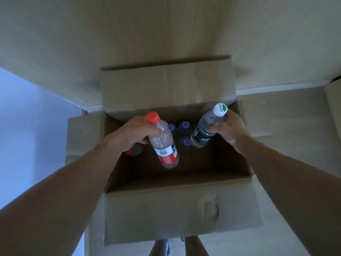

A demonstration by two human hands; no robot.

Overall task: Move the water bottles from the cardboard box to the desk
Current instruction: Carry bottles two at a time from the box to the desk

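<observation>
Head | left hand (pixel 129 133) grips red-capped clear plastic bottle (pixel 164 145) | right hand (pixel 227 129) grips white-capped bottle (pixel 206 126) | cardboard box (pixel 177 206)

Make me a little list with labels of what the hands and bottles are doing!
left hand: grips clear plastic bottle with red cap and red label, tilted
right hand: grips clear plastic bottle with white cap and dark green label, tilted
brown cardboard box: open, flaps out
inside box: three bottles with purple caps

Office-like rm: wood desk (pixel 166 24).
</observation>
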